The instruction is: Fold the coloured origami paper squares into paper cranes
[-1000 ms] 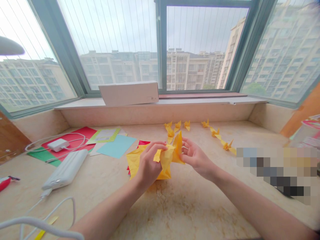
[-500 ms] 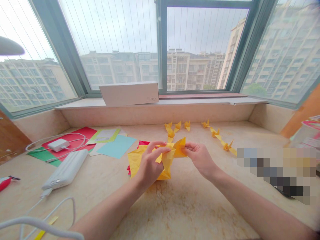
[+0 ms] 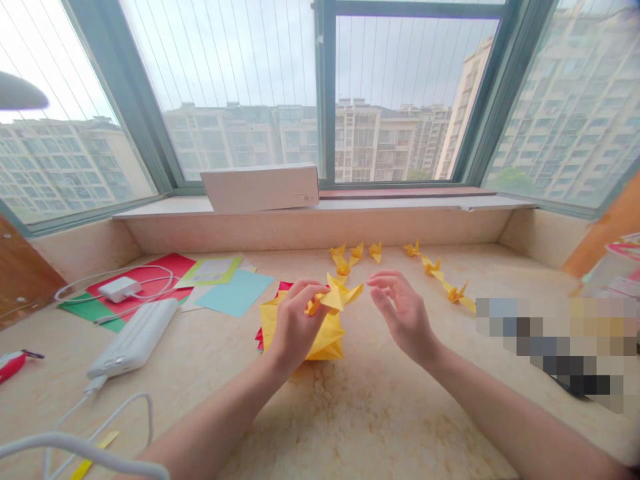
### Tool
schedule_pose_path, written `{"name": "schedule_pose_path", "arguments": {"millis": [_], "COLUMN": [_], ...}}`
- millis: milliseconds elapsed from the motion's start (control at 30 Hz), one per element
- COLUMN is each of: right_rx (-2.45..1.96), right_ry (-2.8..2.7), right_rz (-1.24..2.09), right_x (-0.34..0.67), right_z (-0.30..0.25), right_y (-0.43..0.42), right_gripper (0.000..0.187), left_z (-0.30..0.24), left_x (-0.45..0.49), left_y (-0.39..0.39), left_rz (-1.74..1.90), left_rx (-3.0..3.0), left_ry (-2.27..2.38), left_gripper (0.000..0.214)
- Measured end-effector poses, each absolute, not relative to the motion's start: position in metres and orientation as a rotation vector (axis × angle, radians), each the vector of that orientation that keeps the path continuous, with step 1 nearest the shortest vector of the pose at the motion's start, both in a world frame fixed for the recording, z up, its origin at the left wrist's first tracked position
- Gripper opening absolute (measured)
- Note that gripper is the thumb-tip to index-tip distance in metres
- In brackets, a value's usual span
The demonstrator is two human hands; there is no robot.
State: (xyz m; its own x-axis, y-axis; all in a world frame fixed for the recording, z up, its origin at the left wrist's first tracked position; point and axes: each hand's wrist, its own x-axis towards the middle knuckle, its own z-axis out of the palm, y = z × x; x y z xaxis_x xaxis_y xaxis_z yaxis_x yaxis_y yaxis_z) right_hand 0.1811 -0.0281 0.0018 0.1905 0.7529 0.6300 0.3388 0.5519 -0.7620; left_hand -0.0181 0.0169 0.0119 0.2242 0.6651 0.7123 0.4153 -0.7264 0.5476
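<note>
Between thumb and fingers my left hand pinches a yellow paper crane, whose folded points stick out to the right. My right hand is off the paper, its fingers apart and slightly curled, a short way right of the crane. Under the left hand lies a creased yellow paper sheet on top of red paper. Behind the hands stand several small yellow folded cranes, and another row of yellow cranes runs toward the right.
To the left are a light blue sheet, a red sheet, a white power bank with a charger and cables. A white box rests on the window ledge. The right side holds a blurred-out patch.
My right hand has let go of the yellow paper and moved a little to the right. The crane has turned in my left hand, which still grips it.
</note>
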Motion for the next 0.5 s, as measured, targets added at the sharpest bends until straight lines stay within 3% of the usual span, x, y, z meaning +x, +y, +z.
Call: {"name": "schedule_pose_path", "arguments": {"millis": [67,233,500], "right_rx": [-0.982,-0.978,-1.039], "right_ry": [-1.542,-1.585,-1.444], "right_rz": [0.326,0.373,0.602], "right_x": [0.177,0.169,0.173], "right_z": [0.001,-0.006,-0.009], "right_y": [-0.033,-0.035,-0.027], "right_gripper": [0.026,0.047,0.052], "left_z": [0.013,0.013,0.010], "left_x": [-0.017,-0.013,-0.010], "left_y": [0.016,0.013,0.012], "left_rz": [1.481,1.419,1.329], "left_rx": [2.199,2.160,2.088], "left_ry": [1.039,0.994,0.957], "left_gripper": [0.011,0.022,0.024]}}
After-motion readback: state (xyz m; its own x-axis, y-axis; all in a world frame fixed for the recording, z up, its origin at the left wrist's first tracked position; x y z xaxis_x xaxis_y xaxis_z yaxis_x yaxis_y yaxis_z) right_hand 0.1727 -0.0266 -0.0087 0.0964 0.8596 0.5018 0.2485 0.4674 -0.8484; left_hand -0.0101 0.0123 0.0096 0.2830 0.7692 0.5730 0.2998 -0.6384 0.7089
